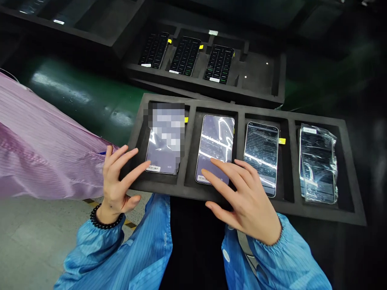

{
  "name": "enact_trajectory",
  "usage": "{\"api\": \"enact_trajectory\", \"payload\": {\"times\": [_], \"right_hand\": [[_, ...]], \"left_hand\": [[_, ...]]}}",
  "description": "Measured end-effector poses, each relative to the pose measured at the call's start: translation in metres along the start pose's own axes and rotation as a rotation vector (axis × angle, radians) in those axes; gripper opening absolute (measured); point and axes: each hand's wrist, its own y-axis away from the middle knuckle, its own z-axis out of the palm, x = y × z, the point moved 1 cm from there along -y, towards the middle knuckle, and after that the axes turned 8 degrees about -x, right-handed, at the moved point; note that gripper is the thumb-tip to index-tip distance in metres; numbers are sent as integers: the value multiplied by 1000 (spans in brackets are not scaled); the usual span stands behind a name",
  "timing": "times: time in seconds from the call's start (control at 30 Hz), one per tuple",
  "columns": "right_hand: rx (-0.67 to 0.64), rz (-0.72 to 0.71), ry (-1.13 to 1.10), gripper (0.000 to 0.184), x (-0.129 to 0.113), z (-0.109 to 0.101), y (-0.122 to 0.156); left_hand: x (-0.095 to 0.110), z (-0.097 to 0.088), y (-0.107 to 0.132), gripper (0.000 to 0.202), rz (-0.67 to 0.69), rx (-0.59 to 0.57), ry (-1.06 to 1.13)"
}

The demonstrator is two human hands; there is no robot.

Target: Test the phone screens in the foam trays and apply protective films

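Both hands lie open, fingers spread: left hand (116, 183) on the foam tray (242, 110) corner, right hand (242, 197) on the second phone (215, 147); a pink sleeve (42, 149) crowds the left.

No text is legible: the screen lines on the lit phone (261, 155), the three far phones (185, 55) and the barcode sticker (153, 168) are too small to read
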Motion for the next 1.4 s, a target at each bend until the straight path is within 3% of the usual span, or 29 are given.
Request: {"api": "enact_trajectory", "payload": {"times": [0.1,0.33,0.4,0.57,0.73,1.03,1.27,1.4], "right_hand": [[55,4,-21,51,0,0,0],[48,6,-17,57,1,2,1],[47,4,-13,55,1,2,0],[2,2,-2,41,1,0,-1],[40,9,-33,48,1,-1,0],[74,29,-33,53,1,0,-1],[130,-4,-137,29,0,-4,2],[225,-10,-268,25,6,-16,2]], "left_hand": [[0,2,1,63,-20,68,57],[-2,4,0,61,3,118,64],[-2,3,-1,60,25,118,35],[1,0,-2,64,22,-14,-8],[2,2,-2,64,23,82,48],[2,2,-2,65,1,61,29],[6,2,-3,62,-28,97,31],[14,-10,-21,60,-91,93,16]]}}
